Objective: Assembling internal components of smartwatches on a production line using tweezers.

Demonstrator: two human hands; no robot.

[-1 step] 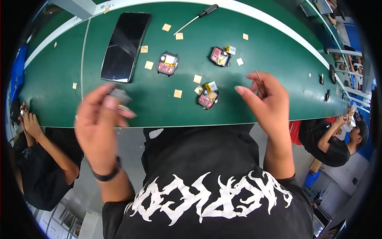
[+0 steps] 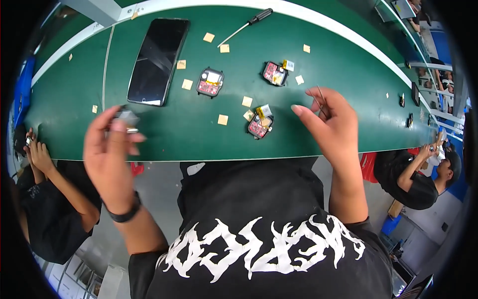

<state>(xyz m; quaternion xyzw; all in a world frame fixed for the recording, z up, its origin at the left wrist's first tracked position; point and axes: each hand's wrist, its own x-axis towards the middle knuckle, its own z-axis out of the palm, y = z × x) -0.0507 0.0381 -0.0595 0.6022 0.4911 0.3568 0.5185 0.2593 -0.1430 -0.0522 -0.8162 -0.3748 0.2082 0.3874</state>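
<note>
My left hand [image 2: 109,149], smeared a little by motion, is closed on a small dark watch case [image 2: 127,117] with a greyish face, over the table's near left part. A pair of thin metal tweezers [image 2: 321,99] is pinched in my right hand [image 2: 328,119]. Nearest to that hand lies an opened watch case [image 2: 259,127] with a pink circuit board and a small silver-and-yellow battery [image 2: 264,110] sticking out. Farther back sits a second opened case [image 2: 274,74], its battery [image 2: 289,65] beside the upper corner. A third opened case [image 2: 210,83] lies nearer the middle, a white part on its board.
A large black phone [image 2: 158,62] lies on the green table [image 2: 184,137] at the back left. Behind the cases is a screwdriver [image 2: 246,27] with a black handle. Several small cream squares [image 2: 223,119] are scattered about. Co-workers sit at left [image 2: 59,209] and right [image 2: 406,174].
My left hand has moved left, carrying the small watch case away from the middle. The right hand has shifted slightly left with the tweezers still in it.
</note>
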